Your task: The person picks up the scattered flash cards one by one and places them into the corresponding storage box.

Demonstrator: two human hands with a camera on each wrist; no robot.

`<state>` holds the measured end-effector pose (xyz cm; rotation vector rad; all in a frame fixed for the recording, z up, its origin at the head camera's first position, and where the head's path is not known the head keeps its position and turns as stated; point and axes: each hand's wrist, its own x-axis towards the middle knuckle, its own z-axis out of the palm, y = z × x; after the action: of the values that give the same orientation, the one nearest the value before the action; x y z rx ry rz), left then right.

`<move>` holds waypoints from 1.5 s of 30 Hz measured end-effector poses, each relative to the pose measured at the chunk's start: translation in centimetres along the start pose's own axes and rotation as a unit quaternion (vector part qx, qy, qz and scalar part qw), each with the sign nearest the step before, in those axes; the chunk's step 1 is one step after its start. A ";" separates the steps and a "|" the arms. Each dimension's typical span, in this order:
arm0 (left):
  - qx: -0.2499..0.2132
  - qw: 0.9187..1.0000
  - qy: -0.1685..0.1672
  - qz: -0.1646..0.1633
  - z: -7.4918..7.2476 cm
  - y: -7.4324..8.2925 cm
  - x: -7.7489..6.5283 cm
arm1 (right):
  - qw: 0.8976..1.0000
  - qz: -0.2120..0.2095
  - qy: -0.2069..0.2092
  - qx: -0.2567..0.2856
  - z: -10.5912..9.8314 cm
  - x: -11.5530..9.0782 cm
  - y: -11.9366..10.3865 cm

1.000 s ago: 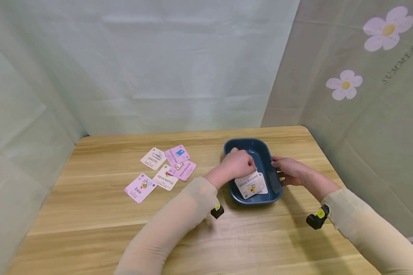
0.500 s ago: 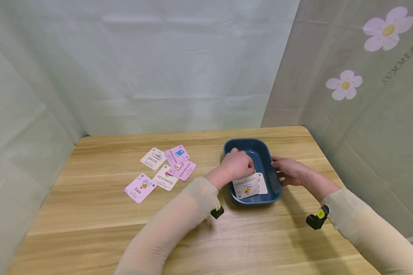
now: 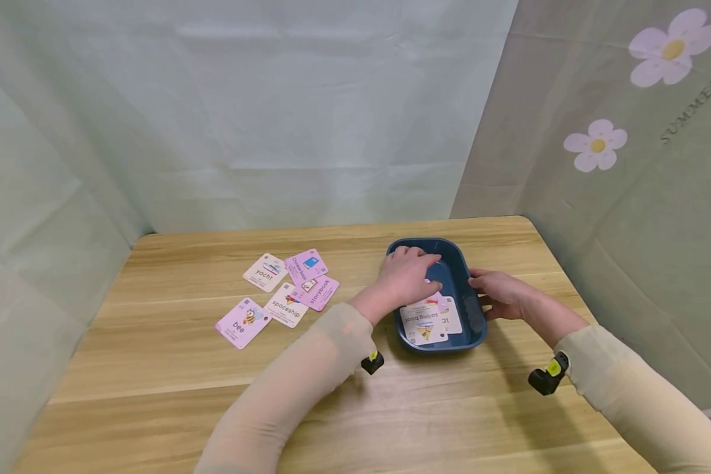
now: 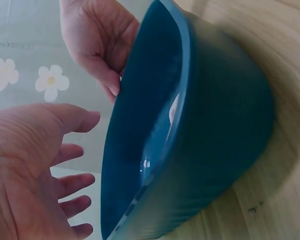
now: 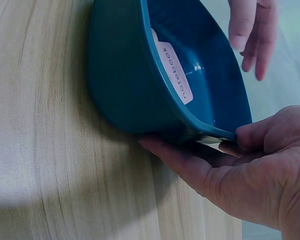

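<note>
My left hand hovers over the dark blue plastic bin, its fingers spread and holding nothing; the left wrist view shows the fingers apart above the rim. Below it, inside the bin, lie several word cards, among them a "sailing boat" card partly over another pale card. A pink "notebook" card shows inside the bin in the right wrist view. My right hand holds the bin's right wall, thumb at the rim and fingers along the outside.
On the table to the left lie a "bee" card, a "spaceship" card, a "yacht" card, a "Chinese book" card and a "storybook" card, some overlapping. A hanging cloth borders the table.
My left hand's curled fingers have spread and lifted off the cards. The "sailing boat" card turned a little and shifted left, and a pink card now shows beside it. The right hand stayed put.
</note>
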<state>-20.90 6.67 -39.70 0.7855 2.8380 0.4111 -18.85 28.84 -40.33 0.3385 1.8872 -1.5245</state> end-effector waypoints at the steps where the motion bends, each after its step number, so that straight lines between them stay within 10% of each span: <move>1: -0.002 1.000 0.002 0.000 -0.1 0.0 0.0 | 1.000 0.001 0.001 0.000 0.0 0.0 0.0; 19: -0.087 0.995 0.048 0.020 -3.3 0.4 -1.5 | 1.000 -0.004 -0.009 0.016 -0.1 0.1 0.3; 45: -0.161 0.983 0.085 0.032 -9.1 -3.1 -4.6 | 1.000 -0.002 -0.006 0.025 0.2 0.3 0.1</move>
<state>-20.60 -0.28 -31.66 0.8073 2.7921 0.9604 -18.90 28.64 -40.63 0.3466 1.8442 -1.5759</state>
